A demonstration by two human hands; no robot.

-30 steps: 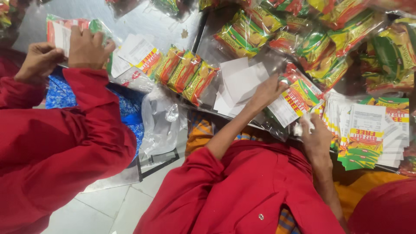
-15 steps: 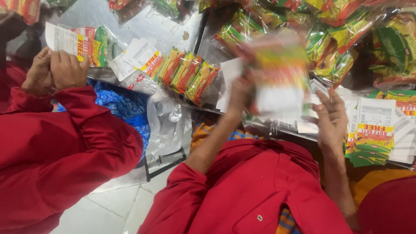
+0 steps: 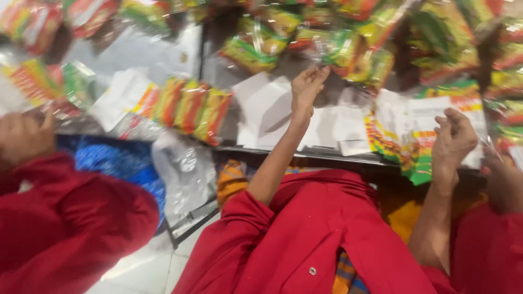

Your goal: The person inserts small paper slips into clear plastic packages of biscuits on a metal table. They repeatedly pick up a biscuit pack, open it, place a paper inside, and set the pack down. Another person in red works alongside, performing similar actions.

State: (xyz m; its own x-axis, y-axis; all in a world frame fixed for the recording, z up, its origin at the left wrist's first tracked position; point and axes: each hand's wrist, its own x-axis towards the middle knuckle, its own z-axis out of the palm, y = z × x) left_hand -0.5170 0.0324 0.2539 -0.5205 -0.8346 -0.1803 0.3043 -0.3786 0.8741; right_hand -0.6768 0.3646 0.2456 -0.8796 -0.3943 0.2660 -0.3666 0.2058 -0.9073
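Head: packets (image 3: 190, 106) w/ leaflets (image 3: 267, 106)

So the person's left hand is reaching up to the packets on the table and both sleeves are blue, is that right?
Not quite. The head view shows the sleeves are red, not blue. The rest holds: the left hand reaches up to the colourful packets on the table, while the right hand rests by the printed sheets.

A packing workplace, it seems: a table (image 3: 163, 51) heaped with colourful sealed packets (image 3: 190, 106) and printed paper inserts (image 3: 430, 117), with red-sleeved workers (image 3: 65, 218) seated side by side.
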